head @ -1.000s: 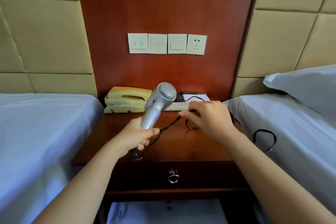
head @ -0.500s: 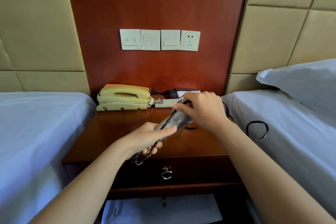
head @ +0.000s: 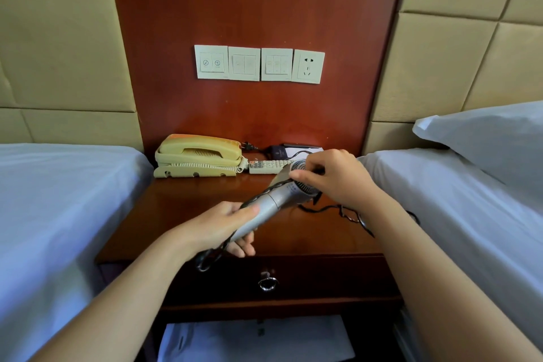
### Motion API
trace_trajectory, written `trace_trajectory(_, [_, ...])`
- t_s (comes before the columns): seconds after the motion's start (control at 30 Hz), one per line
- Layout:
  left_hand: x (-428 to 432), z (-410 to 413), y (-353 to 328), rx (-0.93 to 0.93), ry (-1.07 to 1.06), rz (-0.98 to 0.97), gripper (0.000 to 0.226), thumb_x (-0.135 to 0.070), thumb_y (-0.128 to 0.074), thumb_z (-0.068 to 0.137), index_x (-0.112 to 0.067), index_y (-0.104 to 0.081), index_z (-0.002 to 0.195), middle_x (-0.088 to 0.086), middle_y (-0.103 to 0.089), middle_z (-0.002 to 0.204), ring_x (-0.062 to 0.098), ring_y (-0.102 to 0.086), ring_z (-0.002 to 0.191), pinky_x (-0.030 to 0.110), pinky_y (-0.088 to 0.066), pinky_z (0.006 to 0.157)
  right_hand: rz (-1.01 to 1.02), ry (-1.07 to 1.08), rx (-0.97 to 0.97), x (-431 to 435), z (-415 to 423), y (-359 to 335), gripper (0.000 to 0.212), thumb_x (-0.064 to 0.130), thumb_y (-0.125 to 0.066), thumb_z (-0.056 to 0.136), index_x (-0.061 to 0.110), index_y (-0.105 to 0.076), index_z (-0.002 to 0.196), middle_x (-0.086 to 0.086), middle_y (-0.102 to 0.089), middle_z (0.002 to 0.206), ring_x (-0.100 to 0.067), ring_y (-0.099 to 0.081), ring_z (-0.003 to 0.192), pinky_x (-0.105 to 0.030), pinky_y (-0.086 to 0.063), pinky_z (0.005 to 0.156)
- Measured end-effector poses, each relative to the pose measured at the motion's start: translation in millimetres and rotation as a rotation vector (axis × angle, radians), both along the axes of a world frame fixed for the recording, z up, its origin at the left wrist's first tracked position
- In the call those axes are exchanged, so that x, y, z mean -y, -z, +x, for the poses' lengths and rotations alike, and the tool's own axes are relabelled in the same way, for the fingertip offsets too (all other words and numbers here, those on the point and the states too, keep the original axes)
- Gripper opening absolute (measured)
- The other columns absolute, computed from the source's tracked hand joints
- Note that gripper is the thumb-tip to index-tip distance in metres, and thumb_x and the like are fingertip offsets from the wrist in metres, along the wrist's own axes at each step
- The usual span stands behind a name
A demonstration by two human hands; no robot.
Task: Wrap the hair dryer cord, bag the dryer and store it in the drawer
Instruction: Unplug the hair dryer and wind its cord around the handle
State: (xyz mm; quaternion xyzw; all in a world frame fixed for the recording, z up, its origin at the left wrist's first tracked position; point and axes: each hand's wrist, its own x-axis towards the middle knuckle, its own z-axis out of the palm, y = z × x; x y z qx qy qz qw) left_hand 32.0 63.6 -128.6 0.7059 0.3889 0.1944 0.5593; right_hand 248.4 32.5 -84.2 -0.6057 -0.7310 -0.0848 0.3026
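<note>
While the nightstand (head: pixel 176 214) fills the gap between two beds, its drawer (head: pixel 323 276) closed, I see the hair dryer (head: pixel 279 195) tilted above it. The left hand (head: pixel 217 226) grips the handle, and the right hand (head: pixel 338 179) pinches the cord (head: pixel 332 209) at the dryer's head.

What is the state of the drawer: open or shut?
Shut. The drawer front sits flush under the nightstand top, and none of its inside shows.
</note>
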Motion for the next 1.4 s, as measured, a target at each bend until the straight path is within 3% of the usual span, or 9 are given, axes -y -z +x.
trace_trajectory(0.1, [-0.1,-5.0,-2.6,-0.018,0.053,0.032,0.02,-0.03,-0.044,0.098,-0.016,-0.056,0.105,0.004,-0.063,0.086,0.006,-0.061,0.058,0.017,-0.048,0.048,0.111,0.007,0.064,0.9,-1.3,-3.6,0.032,0.044,-0.06,0.085,0.02,-0.05,0.066,0.005,-0.051,0.056,-0.016,-0.047,0.056,-0.028,-0.032,0.051])
trace_trajectory(0.2, [2.5,-3.4,-4.0,-0.025,0.076,0.067,0.02,-0.034,-0.044,0.098,-0.017,-0.056,0.102,0.001,-0.059,0.082,0.004,-0.044,0.049,0.017,-0.036,0.044,0.165,-0.004,0.042,0.3,-0.2,-5.2,0.033,0.042,-0.061,0.085,0.014,-0.055,0.07,-0.002,-0.058,0.06,-0.019,-0.05,0.057,-0.029,-0.034,0.051])
trace_trajectory(0.3, [6.1,2.0,-5.2,0.032,0.044,0.044,0.031,-0.039,-0.042,0.097,-0.012,-0.056,0.096,0.001,-0.051,0.069,0.005,-0.035,0.041,0.016,-0.03,0.038,0.064,-0.059,-0.253,-0.7,8.9,-8.4,0.037,0.038,-0.065,0.083,0.007,-0.055,0.065,-0.01,-0.056,0.059,-0.014,-0.049,0.056,-0.029,-0.036,0.052])
trace_trajectory(0.4, [6.6,2.6,-4.4,0.019,0.067,0.031,0.041,-0.046,-0.042,0.095,-0.008,-0.058,0.095,-0.002,-0.047,0.057,0.005,-0.033,0.037,0.016,-0.027,0.038,-0.039,-0.153,-0.576,0.1,17.3,-9.3,0.035,0.03,-0.067,0.083,0.008,-0.052,0.06,-0.002,-0.05,0.055,-0.002,-0.045,0.048,-0.02,-0.036,0.048])
trace_trajectory(0.73, [3.3,-3.5,-2.8,0.082,0.29,-0.164,0.056,-0.052,-0.045,0.083,0.001,-0.059,0.076,0.003,-0.045,0.042,0.006,-0.03,0.026,0.014,-0.022,0.03,-0.359,-0.257,-0.797,-6.3,35.5,1.4,0.034,0.023,-0.054,0.092,0.013,-0.046,0.06,0.01,-0.048,0.042,0.0,-0.042,0.037,-0.011,-0.035,0.04])
trace_trajectory(0.87, [-0.6,3.0,-6.2,0.216,0.328,-0.238,0.058,-0.052,-0.047,0.084,0.002,-0.064,0.071,0.008,-0.045,0.039,0.008,-0.032,0.023,0.011,-0.025,0.028,-0.313,-0.133,-0.837,-8.0,37.0,17.0,0.046,-0.01,-0.047,0.089,0.017,-0.052,0.052,0.01,-0.053,0.032,0.008,-0.05,0.036,-0.006,-0.041,0.045])
trace_trajectory(1.0, [-6.4,1.2,-8.3,0.3,0.203,-0.153,0.063,-0.057,-0.045,0.084,0.003,-0.06,0.073,0.008,-0.042,0.041,0.008,-0.025,0.024,0.01,-0.023,0.033,-0.299,-0.155,-0.731,-10.8,40.7,35.5,0.031,-0.006,-0.06,0.08,0.016,-0.06,0.057,0.004,-0.059,0.057,-0.01,-0.05,0.059,-0.026,-0.04,0.06])
trace_trajectory(1.17, [-20.2,-5.2,-10.7,0.407,-0.014,-0.033,0.069,-0.067,-0.066,0.062,0.0,-0.06,0.077,0.005,-0.042,0.044,0.006,-0.025,0.026,0.014,-0.02,0.036,-0.484,-0.136,-0.606,-9.9,26.3,44.0,0.04,0.03,-0.048,0.096,0.014,-0.054,0.059,0.002,-0.031,0.048,-0.007,-0.025,0.039,-0.018,-0.021,0.041])
trace_trajectory(1.4, [-40.3,-2.8,-4.1,0.349,-0.449,0.021,0.026,-0.029,-0.063,0.087,-0.004,-0.057,0.093,0.007,-0.042,0.059,0.007,-0.029,0.03,0.016,-0.023,0.032,-0.521,-0.274,-0.221,1.5,-9.6,22.2,0.028,0.022,-0.054,0.094,0.016,-0.066,0.069,0.015,-0.055,0.052,0.004,-0.048,0.05,-0.007,-0.035,0.054])
